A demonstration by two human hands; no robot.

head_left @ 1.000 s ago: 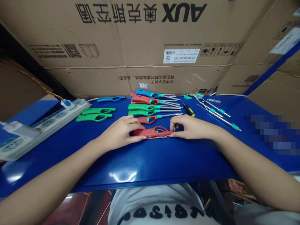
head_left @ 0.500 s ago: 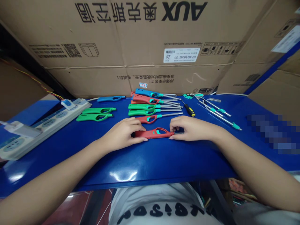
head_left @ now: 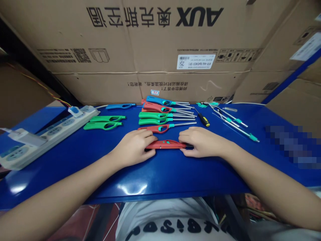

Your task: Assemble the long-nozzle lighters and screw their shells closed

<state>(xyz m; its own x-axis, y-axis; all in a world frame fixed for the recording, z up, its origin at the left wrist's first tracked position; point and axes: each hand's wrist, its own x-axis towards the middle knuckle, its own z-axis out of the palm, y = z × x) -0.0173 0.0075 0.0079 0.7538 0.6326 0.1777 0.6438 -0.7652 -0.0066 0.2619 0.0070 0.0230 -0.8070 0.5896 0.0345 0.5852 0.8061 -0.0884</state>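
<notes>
Between my two hands is a red long-nosed lighter (head_left: 167,144), turned partly on its edge so that its trigger opening looks narrow. My left hand (head_left: 137,144) is closed around its handle end. At the nozzle end, my right hand (head_left: 198,142) pinches the lighter, and most of the metal tube is hidden behind the fingers. Just beyond lies another red lighter (head_left: 162,128) with its tube pointing right. Behind it are green lighters (head_left: 152,117), more red ones (head_left: 155,107) and a blue lighter (head_left: 157,99), stacked close together.
Green handles without tubes (head_left: 102,126) and a blue handle (head_left: 120,106) lie left, beside a white power strip (head_left: 57,129). A black-yellow screwdriver (head_left: 203,119) and loose metal tubes with teal parts (head_left: 235,125) lie right. A cardboard wall (head_left: 140,63) stands behind the blue table (head_left: 175,174).
The red lighter has rolled toward its edge, so its trigger loop shows narrower. My right hand has closed further over the nozzle end. The whole view has shifted slightly.
</notes>
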